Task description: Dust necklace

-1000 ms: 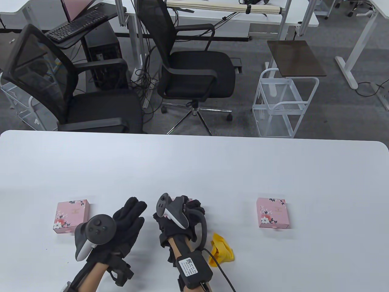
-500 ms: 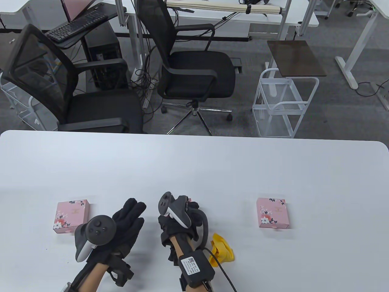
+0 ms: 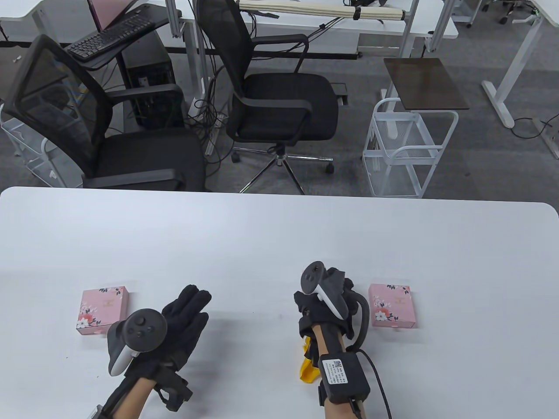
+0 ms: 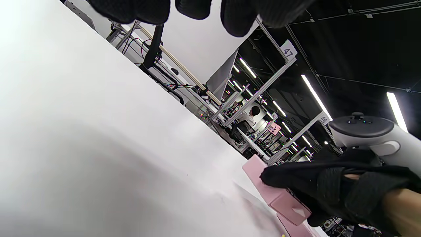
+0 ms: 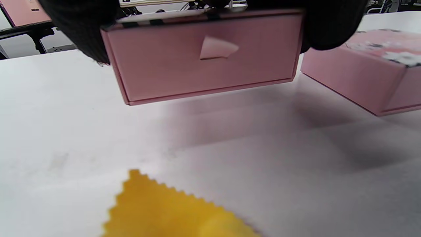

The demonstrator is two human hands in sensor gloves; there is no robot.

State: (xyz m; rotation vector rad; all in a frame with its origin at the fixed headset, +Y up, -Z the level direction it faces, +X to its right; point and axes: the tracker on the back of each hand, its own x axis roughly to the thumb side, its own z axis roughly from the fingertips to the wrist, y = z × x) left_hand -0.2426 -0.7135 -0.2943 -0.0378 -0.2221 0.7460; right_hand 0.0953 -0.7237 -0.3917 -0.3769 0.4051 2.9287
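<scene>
— Where is the necklace? We can't see it in any view.

— No. Our guess is that it sits inside the box [image 5: 204,56] that our right hand [image 3: 325,301] carries. The fingers and thumb are clamped on the two short ends of the box, and it hangs clear of the desk [image 3: 279,235].

— How does the box lie under the hand?

— Crosswise. Its long axis runs from side to side beneath the fingers. The wide face with the little tab [image 5: 215,48] points back toward the wrist, so toward us.

— That settles the next move, we think. The drawer would slide out toward us, not sideways.

— And which hand pulls it? Our left hand [image 3: 183,318] is free, with its fingers straight and together, holding nothing. But it is well off to the left of the right hand.

— So the left has to cross over, or the right sets the box down first. There is bare desk directly below.

— Watch the right side, though. A second box [image 3: 391,305] lies just beside the right hand on that side, close enough to bump.

— And the cloth [image 3: 308,371]?

— Behind the right hand, under the forearm, nearer to us. The right hand is the closer one to it by far.

— There is a third box [image 3: 102,309] too, just to the left of our left hand.
</scene>
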